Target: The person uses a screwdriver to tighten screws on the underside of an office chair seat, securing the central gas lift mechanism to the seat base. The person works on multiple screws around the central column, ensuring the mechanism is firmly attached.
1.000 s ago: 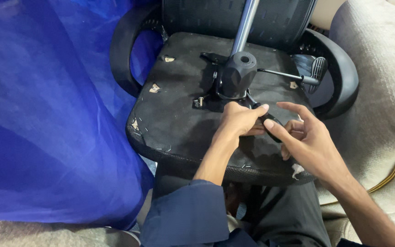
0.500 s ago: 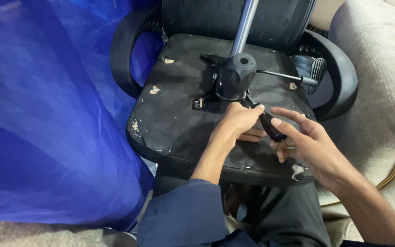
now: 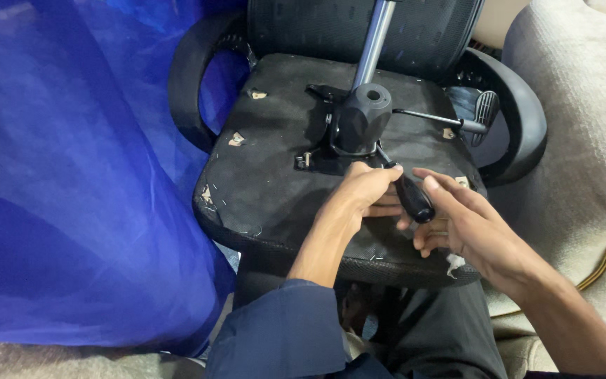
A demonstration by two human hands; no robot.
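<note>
An office chair lies upside down, with the worn black underside of its seat (image 3: 268, 189) facing me. A black tilt mechanism (image 3: 360, 123) with a silver gas cylinder (image 3: 375, 38) is bolted to the seat's middle. My left hand (image 3: 360, 196) grips the front of a black-handled screwdriver (image 3: 412, 198), whose tip points up at the base of the mechanism. My right hand (image 3: 466, 226) sits just right of the handle, fingers spread, and their tips are beside or lightly touching the handle's end.
A loose-looking bolt (image 3: 306, 159) stands at the mechanism plate's left corner. A lever with a paddle end (image 3: 484, 111) sticks out to the right. Black armrests (image 3: 520, 116) curve on both sides. Blue plastic sheeting (image 3: 71, 175) fills the left, a beige cushion (image 3: 590, 126) the right.
My right hand has opened and slid slightly back off the screwdriver handle, which now shows between my two hands. My left hand stays on the tool at the mechanism.
</note>
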